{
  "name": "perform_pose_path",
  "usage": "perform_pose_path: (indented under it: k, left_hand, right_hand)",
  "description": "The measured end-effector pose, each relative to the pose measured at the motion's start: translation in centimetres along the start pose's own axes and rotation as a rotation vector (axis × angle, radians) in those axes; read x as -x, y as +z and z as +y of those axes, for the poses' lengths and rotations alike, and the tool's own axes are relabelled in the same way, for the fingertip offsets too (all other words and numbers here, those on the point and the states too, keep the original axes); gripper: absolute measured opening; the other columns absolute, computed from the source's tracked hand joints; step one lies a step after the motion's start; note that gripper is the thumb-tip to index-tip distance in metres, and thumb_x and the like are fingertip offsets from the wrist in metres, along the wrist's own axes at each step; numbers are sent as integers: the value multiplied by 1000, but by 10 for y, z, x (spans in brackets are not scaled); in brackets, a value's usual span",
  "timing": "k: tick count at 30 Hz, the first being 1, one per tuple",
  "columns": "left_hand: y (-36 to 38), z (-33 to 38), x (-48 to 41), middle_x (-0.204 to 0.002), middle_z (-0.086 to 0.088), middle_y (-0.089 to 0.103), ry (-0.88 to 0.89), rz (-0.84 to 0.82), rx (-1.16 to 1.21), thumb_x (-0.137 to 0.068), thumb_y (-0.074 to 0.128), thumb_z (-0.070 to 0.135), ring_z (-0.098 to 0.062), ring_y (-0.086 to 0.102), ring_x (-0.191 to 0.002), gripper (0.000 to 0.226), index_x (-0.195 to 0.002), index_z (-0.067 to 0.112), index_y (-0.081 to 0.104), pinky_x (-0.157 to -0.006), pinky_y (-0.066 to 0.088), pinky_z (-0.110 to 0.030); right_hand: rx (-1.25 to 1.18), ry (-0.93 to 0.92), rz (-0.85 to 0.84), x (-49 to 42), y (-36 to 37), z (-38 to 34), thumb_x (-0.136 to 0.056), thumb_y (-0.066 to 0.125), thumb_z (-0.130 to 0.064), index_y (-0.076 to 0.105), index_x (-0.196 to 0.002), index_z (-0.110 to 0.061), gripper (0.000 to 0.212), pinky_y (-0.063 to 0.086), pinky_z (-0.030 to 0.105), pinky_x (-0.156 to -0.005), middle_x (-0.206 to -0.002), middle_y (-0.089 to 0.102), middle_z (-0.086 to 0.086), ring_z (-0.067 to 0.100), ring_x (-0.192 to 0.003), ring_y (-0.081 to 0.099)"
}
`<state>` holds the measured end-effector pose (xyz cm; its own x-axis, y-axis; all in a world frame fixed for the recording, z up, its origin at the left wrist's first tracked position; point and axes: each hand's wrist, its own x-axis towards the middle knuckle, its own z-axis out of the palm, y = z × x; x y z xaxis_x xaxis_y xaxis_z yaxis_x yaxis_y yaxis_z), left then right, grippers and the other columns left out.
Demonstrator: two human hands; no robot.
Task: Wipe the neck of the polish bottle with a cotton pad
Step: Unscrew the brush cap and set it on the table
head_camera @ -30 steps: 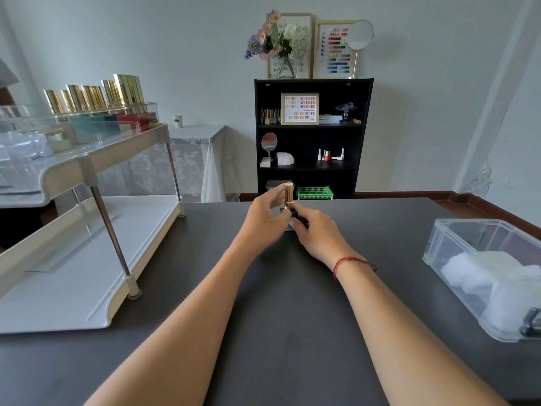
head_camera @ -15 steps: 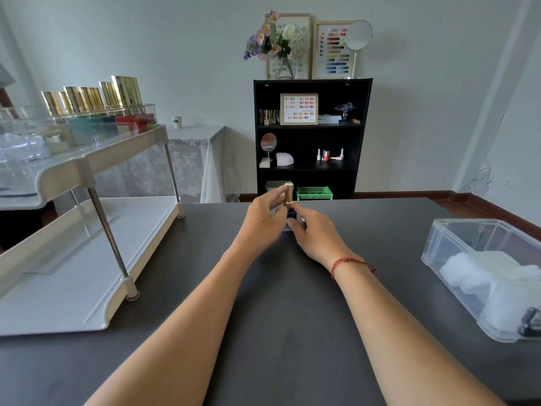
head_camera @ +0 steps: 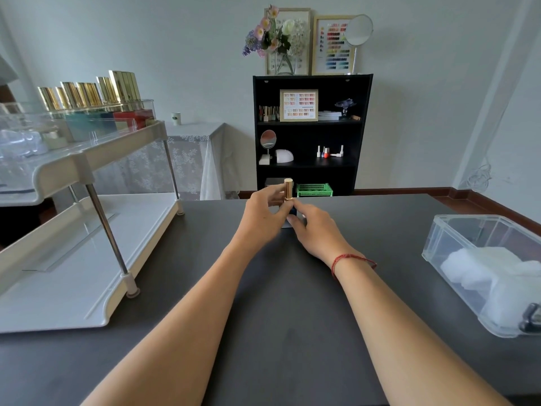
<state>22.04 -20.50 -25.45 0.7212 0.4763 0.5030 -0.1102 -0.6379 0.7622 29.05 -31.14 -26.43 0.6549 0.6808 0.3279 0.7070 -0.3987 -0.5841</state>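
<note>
A polish bottle with a tall gold cap (head_camera: 288,189) stands upright near the far edge of the dark table (head_camera: 281,317). My left hand (head_camera: 265,216) pinches the gold cap from the left. My right hand (head_camera: 314,232) grips the dark bottle body (head_camera: 292,213), which is mostly hidden behind my fingers. The bottle neck is not visible. White cotton pads (head_camera: 494,276) lie in a clear plastic box (head_camera: 439,230) at the right edge of the table, far from both hands.
A white two-tier rack (head_camera: 87,259) fills the table's left side, with gold-capped bottles (head_camera: 87,93) in a clear tray on its upper shelf. A black bookshelf (head_camera: 310,133) stands against the far wall beyond the table.
My hands stay on the bottle. The left hand's fingers have shifted slightly on the gold cap and look blurred with motion.
</note>
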Motion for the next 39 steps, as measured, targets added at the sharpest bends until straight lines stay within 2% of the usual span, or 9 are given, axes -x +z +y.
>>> perform_pose_path:
  k: [4, 7, 11, 14, 19, 26, 29, 33, 39]
  left_hand:
    - [-1, 0, -1, -98, 7, 70, 0, 71, -22, -88, 67, 18, -5, 64, -97, 31, -119, 17, 66, -92, 52, -26]
    - [1, 0, 0, -90, 11, 68, -2, 107, 2, -86, 69, 21, -2, 64, -91, 25, -111, 21, 66, -84, 50, -17]
    - [0, 0, -2, -83, 13, 67, 13, 191, 65, -83, 72, 23, 0, 64, -84, 18, -101, 22, 66, -75, 49, -9]
    - [0, 1, -3, -86, 10, 69, 23, 232, 121, -83, 72, 22, 2, 64, -81, 18, -100, 21, 66, -74, 50, -8]
    - [0, 0, -4, -89, 7, 71, 8, 247, 168, -83, 73, 23, -2, 65, -83, 22, -103, 17, 67, -74, 50, -9]
    - [-4, 1, -6, -89, 11, 71, -46, 276, 232, -82, 73, 24, 6, 65, -78, 21, -101, 21, 67, -65, 47, -4]
    - [-5, 3, -5, -90, 13, 72, -63, 285, 259, -82, 74, 23, 5, 67, -78, 18, -99, 24, 67, -66, 48, -5]
    - [-8, 6, -5, -86, 14, 71, -64, 316, 285, -81, 75, 23, 4, 67, -77, 19, -89, 34, 62, -65, 46, -4]
    - [-9, 4, -5, -89, 11, 72, -86, 332, 277, -82, 75, 23, -3, 68, -81, 19, -98, 23, 66, -67, 48, -5]
  right_hand:
    - [-9, -12, 12, 1, 1, 1, -98, 44, -28, 50, -127, -27, 30, 45, 42, -89, -111, 61, 9, 30, -102, 58]
    - [-22, -28, 19, 1, 2, 1, -97, 45, -27, 51, -127, -27, 30, 47, 43, -90, -114, 61, 5, 28, -102, 58]
    - [-35, 12, 9, -1, 3, 2, -97, 45, -29, 44, -138, -23, 41, 40, 45, -106, -140, 49, 2, 29, -126, 48]
    - [-31, 18, 4, -2, 3, 3, -98, 45, -30, 38, -142, -20, 46, 32, 43, -112, -148, 41, 2, 26, -135, 39]
    - [-31, 25, 6, -2, 2, 3, -97, 45, -31, 38, -142, -20, 47, 32, 44, -112, -148, 40, 2, 24, -135, 39]
    - [-39, 26, 3, 0, 2, 1, -97, 46, -30, 38, -143, -19, 47, 34, 45, -111, -148, 41, 2, 24, -133, 42]
    - [-35, 21, -1, 0, 1, 1, -97, 46, -29, 38, -143, -19, 47, 35, 45, -110, -147, 42, 2, 23, -130, 45]
    - [-28, 29, -4, 0, 0, 0, -98, 46, -29, 38, -143, -18, 47, 32, 45, -112, -149, 40, 2, 23, -135, 39]
    - [-21, 31, -9, 1, 0, 0, -98, 45, -30, 37, -144, -19, 48, 33, 44, -112, -149, 40, 2, 23, -135, 40]
